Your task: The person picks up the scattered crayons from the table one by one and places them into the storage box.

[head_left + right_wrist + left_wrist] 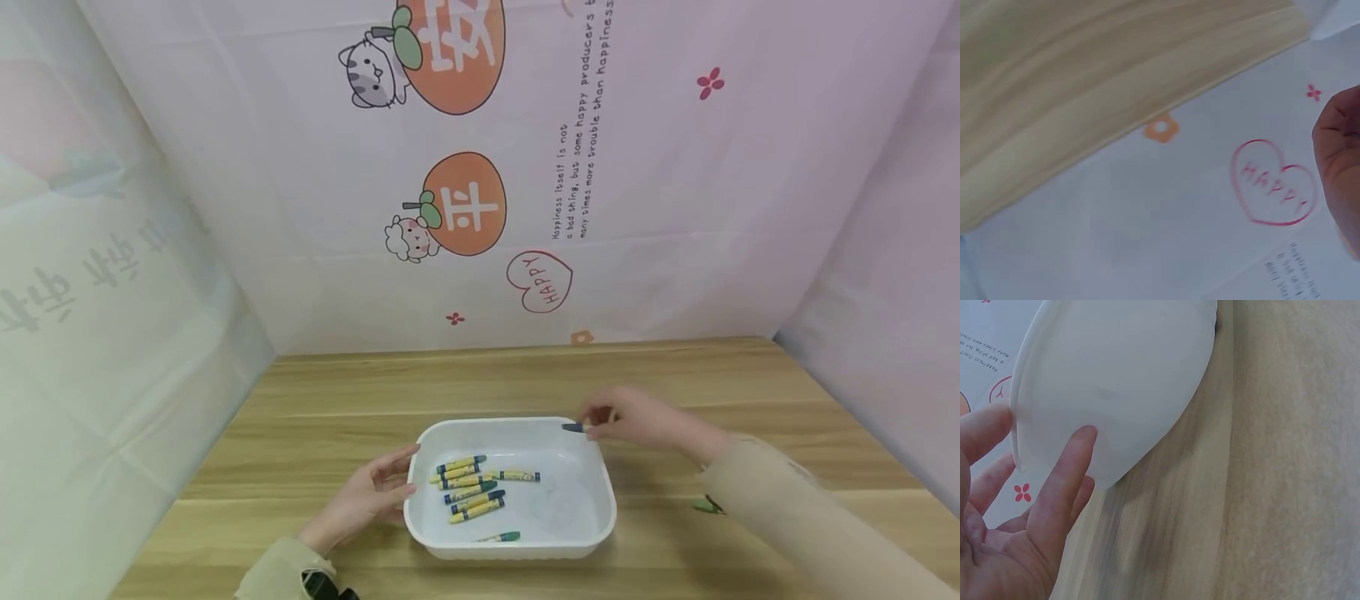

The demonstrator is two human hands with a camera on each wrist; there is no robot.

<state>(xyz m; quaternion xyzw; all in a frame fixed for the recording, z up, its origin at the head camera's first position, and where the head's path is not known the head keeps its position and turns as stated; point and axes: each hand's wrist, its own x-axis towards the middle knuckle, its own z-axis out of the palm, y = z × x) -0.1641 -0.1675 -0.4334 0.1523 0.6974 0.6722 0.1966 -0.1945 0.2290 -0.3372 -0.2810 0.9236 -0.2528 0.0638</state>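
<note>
A white plastic basin (525,551) stands on the wooden table with several crayons (477,510) in yellow wrappers inside, most of them at its left side. A green-tipped crayon (508,537) lies near the front wall. My left hand (371,493) rests its fingertips against the basin's left end; in the left wrist view the fingers of that hand (1029,531) are spread along the basin's outer wall (1116,375). Over the far right corner, my right hand (637,417) pinches a dark blue crayon (573,427). Only part of that hand (1341,162) shows in the right wrist view, its crayon hidden there.
A small green object (707,505) lies on the table beside the right sleeve (780,500). Printed white cloth (637,275) hangs behind the table (330,417) and along both sides.
</note>
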